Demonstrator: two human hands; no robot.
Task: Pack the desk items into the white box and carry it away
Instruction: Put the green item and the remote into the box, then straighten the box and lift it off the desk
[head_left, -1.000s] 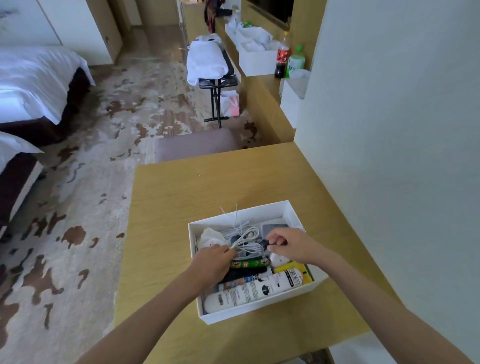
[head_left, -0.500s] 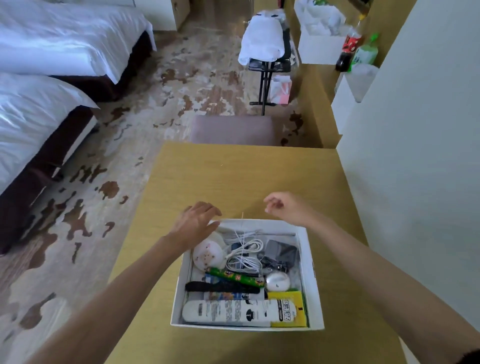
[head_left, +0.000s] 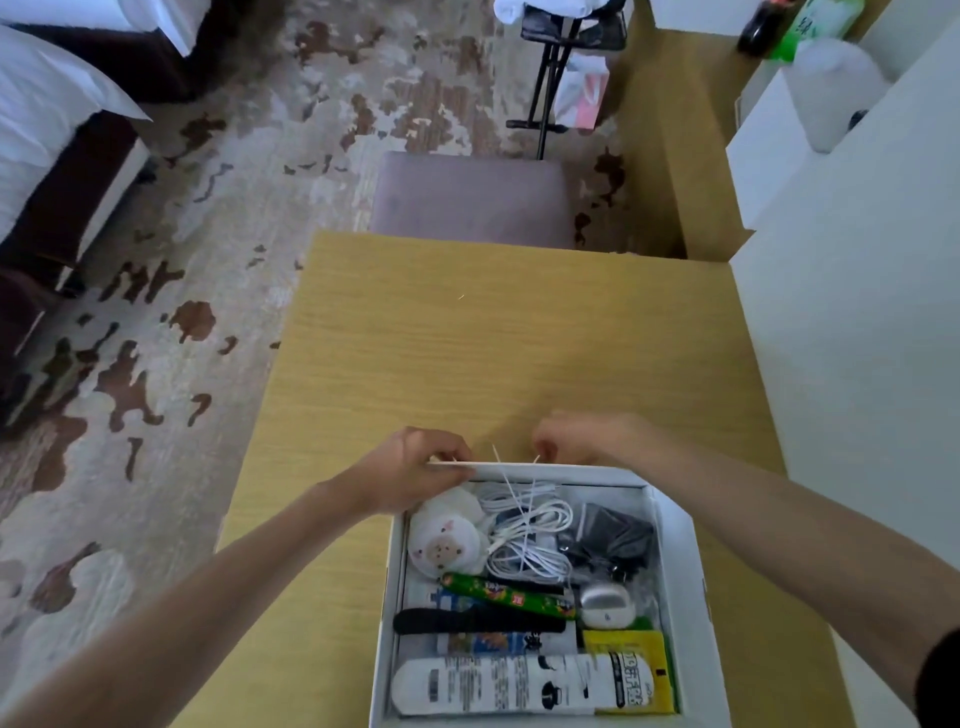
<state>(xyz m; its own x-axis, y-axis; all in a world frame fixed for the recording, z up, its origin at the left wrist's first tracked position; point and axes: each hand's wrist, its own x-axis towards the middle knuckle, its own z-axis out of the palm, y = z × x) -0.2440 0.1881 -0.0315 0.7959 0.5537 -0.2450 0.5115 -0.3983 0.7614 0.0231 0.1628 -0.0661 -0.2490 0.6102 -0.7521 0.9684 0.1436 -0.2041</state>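
Note:
The white box (head_left: 680, 561) sits on the wooden desk (head_left: 467, 353) near its front edge. Inside lie a white coiled cable (head_left: 524, 535), a round white pad with a sheep face (head_left: 441, 545), a green tube (head_left: 509, 597), a black strap (head_left: 467, 621), a white spray can (head_left: 519, 683), a yellow packet (head_left: 631, 644), a small white case (head_left: 605, 605) and a dark pouch (head_left: 613, 535). My left hand (head_left: 410, 467) grips the box's far rim at its left corner. My right hand (head_left: 587, 436) curls over the far rim beside it; its fingertips are hidden.
A grey padded stool (head_left: 472, 200) stands just beyond the desk. A white wall (head_left: 857, 338) runs along the right. Patterned carpet (head_left: 182, 312) and two beds (head_left: 47, 130) lie to the left. A black folding stand (head_left: 561, 62) and bottles (head_left: 789, 26) are further back.
Both hands left the box's contents, rose over its far side and came down onto the far rim. The view tilted down and nearer the box.

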